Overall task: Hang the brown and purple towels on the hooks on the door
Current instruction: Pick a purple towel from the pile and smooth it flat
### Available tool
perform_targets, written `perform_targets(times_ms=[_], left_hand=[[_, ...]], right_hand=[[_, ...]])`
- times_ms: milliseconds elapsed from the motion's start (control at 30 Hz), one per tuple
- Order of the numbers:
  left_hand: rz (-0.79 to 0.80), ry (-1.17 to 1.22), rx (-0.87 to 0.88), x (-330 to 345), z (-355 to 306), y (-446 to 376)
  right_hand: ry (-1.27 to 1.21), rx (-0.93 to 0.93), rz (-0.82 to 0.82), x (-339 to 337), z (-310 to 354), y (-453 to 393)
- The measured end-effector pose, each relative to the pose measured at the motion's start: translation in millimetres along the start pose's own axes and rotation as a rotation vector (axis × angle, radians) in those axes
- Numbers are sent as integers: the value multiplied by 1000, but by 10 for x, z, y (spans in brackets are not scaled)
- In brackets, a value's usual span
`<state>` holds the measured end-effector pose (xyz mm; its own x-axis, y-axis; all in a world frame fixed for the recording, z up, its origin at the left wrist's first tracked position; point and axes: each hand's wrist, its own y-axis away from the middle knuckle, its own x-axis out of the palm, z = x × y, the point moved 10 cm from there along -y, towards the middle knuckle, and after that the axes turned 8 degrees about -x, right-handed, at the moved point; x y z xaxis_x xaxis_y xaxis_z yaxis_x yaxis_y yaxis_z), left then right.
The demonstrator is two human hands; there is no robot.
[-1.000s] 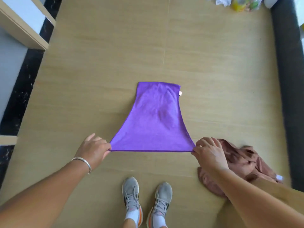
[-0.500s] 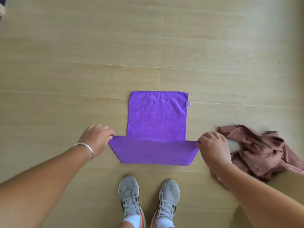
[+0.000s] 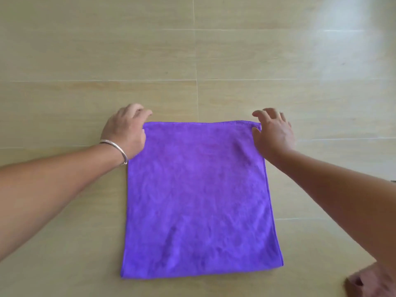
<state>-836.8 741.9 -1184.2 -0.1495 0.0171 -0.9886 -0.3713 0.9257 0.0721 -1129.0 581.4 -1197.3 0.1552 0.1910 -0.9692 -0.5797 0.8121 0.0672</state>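
The purple towel lies flat on the floor, folded over into a near-square with its fold nearest me. My left hand rests at its far left corner, and my right hand at its far right corner. On both hands the fingers are lifted and apart beyond the far edge, and only the thumb side touches the cloth. A bit of the crumpled brown towel shows at the bottom right edge. Neither the door nor the hooks are in view.
Pale wood-look floor tiles fill the view on every side of the towel. A bright patch of light falls on the floor at the top right.
Both hands carried the near edge of the purple towel forward and laid it over the far edge, folding it. The view dropped closer to the floor; my shoes left the frame.
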Motion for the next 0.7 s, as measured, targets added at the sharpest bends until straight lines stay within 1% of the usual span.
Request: perform_targets(times_ms=[33, 67, 100, 133, 167, 200, 267, 333, 400, 500, 633, 667, 700], left_hand=[[-37, 30, 121, 93, -200, 186], [-43, 10, 238, 226, -377, 432], [-6, -24, 308, 394, -492, 696], [61, -62, 316, 558, -540, 944], [131, -100, 294, 705, -542, 1162], [204, -138, 261, 830, -528, 1348], [296, -199, 203, 962, -502, 1596], [313, -210, 192, 972, -490, 1650], [295, -209, 227, 970, -472, 1556], [277, -250, 233, 989, -325, 1170], [281, -397, 183, 904, -244, 533], [277, -403, 193, 861, -283, 496], [271, -385, 229, 817, -355, 538]], right_hand=[[-28, -94, -15, 95, 100, 96], [-28, -220, -8, 180, 238, 233], [1, -351, 10, 252, 380, 402], [48, -460, 42, 320, 494, 585], [97, -523, 100, 399, 571, 755], [135, -545, 180, 487, 619, 916], [212, -555, 366, 696, 675, 1247], [296, -584, 467, 848, 696, 1505], [315, -592, 484, 889, 676, 1513], [331, -578, 463, 868, 637, 1131], [362, -409, 426, 736, 580, 543], [332, -390, 419, 709, 624, 524], [291, -409, 414, 691, 700, 585]])
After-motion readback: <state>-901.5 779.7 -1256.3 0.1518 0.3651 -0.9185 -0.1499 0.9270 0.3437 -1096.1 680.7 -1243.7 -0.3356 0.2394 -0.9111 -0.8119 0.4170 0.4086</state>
